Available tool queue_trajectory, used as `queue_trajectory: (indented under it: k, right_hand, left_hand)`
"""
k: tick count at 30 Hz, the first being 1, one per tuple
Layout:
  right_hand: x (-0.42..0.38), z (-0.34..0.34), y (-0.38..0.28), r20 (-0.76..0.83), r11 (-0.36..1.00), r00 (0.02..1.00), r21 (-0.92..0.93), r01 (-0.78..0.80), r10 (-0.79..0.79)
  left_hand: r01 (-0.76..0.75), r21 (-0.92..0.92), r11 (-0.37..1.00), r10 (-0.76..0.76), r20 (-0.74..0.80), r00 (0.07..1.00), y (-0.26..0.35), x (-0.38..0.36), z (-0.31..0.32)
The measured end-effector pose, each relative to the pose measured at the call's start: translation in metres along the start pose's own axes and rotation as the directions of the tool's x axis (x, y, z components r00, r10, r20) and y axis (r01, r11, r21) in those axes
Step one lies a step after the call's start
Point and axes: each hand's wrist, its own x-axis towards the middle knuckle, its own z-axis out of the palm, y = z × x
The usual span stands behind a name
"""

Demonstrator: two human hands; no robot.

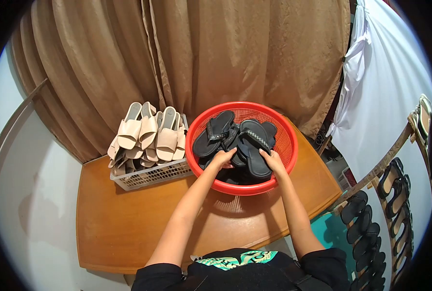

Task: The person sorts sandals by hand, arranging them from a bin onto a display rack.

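Note:
A red plastic basket (291, 140) on the table holds several black sandals. Inside it, a black sandal (255, 157) with a light-patterned strap lies toe up between my hands, overlapping another one. My right hand (274, 162) is closed on the right edge of this sandal, thumb on top. My left hand (223, 159) is closed at the left side of the same pair, its fingertips partly hidden among the sandals. Farther left in the basket rests another black sandal (219, 125), tilted over its neighbours, beyond my left hand.
A light grey crate (153, 178) heaped with beige slides (167, 140) stands left of the basket. Both are on a wooden table (128, 225). Brown curtains (225, 53) hang behind. At right, black footwear (366, 237) lines slanted racks near a white cloth (395, 72).

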Motion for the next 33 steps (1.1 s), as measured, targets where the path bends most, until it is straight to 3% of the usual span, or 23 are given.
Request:
queue_trajectory:
  k: [3, 5, 6, 8, 9, 11, 14, 15, 16, 17, 18, 21, 23, 25, 26, 27, 29, 31, 32, 33]
  right_hand:
    - [0.005, -0.006, 0.005, -0.063, 0.999, 0.998, 0.038, -0.013, 0.015]
    - [0.006, -0.007, 0.007, -0.122, 0.999, 0.992, -0.028, 0.016, -0.019]
    - [0.005, -0.006, 0.006, -0.122, 1.0, 0.992, -0.027, 0.014, -0.017]
    - [0.003, -0.004, 0.002, -0.245, 0.983, 0.961, 0.094, 0.155, -0.128]
    - [0.005, -0.005, 0.003, -0.247, 0.984, 0.961, 0.092, 0.154, -0.127]
    - [0.008, -0.007, 0.007, -0.352, 0.971, 0.923, 0.12, 0.209, -0.155]
    - [0.001, -0.007, -0.002, -0.405, 0.956, 0.888, 0.092, 0.279, -0.22]
    - [-0.001, -0.006, -0.006, -0.438, 0.938, 0.862, 0.106, 0.331, -0.255]
    - [-0.009, -0.007, -0.014, -0.431, 0.955, 0.879, 0.114, 0.275, -0.202]
    - [-0.007, -0.006, -0.014, -0.437, 0.941, 0.877, 0.168, 0.295, -0.197]
    - [-0.007, -0.005, -0.013, -0.444, 0.937, 0.873, 0.171, 0.304, -0.203]
    - [0.0, -0.007, -0.005, -0.441, 0.92, 0.866, 0.188, 0.344, -0.234]
    - [0.002, -0.01, 0.002, -0.427, 0.906, 0.868, 0.211, 0.367, -0.252]
    - [-0.001, -0.012, 0.001, -0.357, 0.923, 0.91, 0.233, 0.305, -0.21]
    - [-0.002, -0.012, 0.0, -0.357, 0.923, 0.91, 0.234, 0.305, -0.21]
    - [-0.005, -0.012, -0.004, -0.325, 0.9, 0.912, 0.269, 0.342, -0.25]
    - [-0.019, -0.006, -0.014, -0.289, 0.876, 0.913, 0.305, 0.373, -0.288]
    - [-0.035, -0.001, -0.03, -0.236, 0.821, 0.937, 0.459, 0.34, -0.256]
    - [-0.041, -0.007, -0.019, -0.216, 0.876, 0.925, 0.311, 0.368, -0.312]
    - [-0.048, -0.006, -0.013, -0.201, 0.86, 0.906, 0.292, 0.418, -0.372]
  left_hand:
    - [0.007, -0.032, 0.999, -0.007, 0.011, 1.0, 0.0, 0.005, 0.003]
    - [-0.057, -0.158, 0.986, 0.063, 0.036, 0.997, -0.006, 0.013, 0.003]
    - [-0.087, -0.162, 0.983, 0.083, -0.03, 0.996, 0.002, 0.003, 0.004]
    - [-0.151, -0.178, 0.973, 0.142, -0.058, 0.988, -0.003, 0.01, 0.003]
    - [-0.215, -0.192, 0.958, 0.202, -0.087, 0.976, -0.001, 0.008, 0.002]
    - [-0.181, -0.506, 0.843, 0.197, -0.024, 0.98, 0.003, 0.002, 0.001]
    - [-0.155, -0.642, 0.751, 0.189, -0.016, 0.982, 0.017, -0.029, -0.007]
    - [-0.15, -0.643, 0.751, 0.183, -0.015, 0.983, 0.011, -0.027, -0.007]
    - [-0.37, -0.452, 0.812, 0.377, -0.078, 0.923, 0.001, -0.025, -0.009]
    - [-0.574, -0.23, 0.786, 0.571, -0.087, 0.816, -0.005, -0.023, -0.01]
    - [-0.682, -0.145, 0.717, 0.664, -0.155, 0.732, -0.003, -0.029, -0.006]
    - [-0.655, -0.269, 0.706, 0.619, -0.215, 0.755, 0.002, -0.051, -0.006]
    - [-0.695, -0.31, 0.648, 0.652, -0.245, 0.717, 0.003, -0.064, -0.011]
    - [-0.667, -0.467, 0.58, 0.626, -0.267, 0.732, -0.003, -0.073, -0.022]
    - [-0.682, -0.447, 0.579, 0.632, -0.282, 0.722, -0.006, -0.079, -0.025]
    - [-0.64, -0.556, 0.531, 0.574, -0.319, 0.754, 0.011, -0.109, -0.02]
    - [-0.67, -0.495, 0.553, 0.601, -0.321, 0.732, 0.003, -0.127, -0.027]
    - [-0.707, -0.427, 0.564, 0.638, -0.318, 0.701, -0.037, -0.118, -0.04]
    - [-0.676, -0.443, 0.589, 0.603, -0.317, 0.732, -0.048, -0.128, -0.042]
    - [-0.646, -0.541, 0.538, 0.59, -0.306, 0.747, -0.043, -0.15, -0.038]
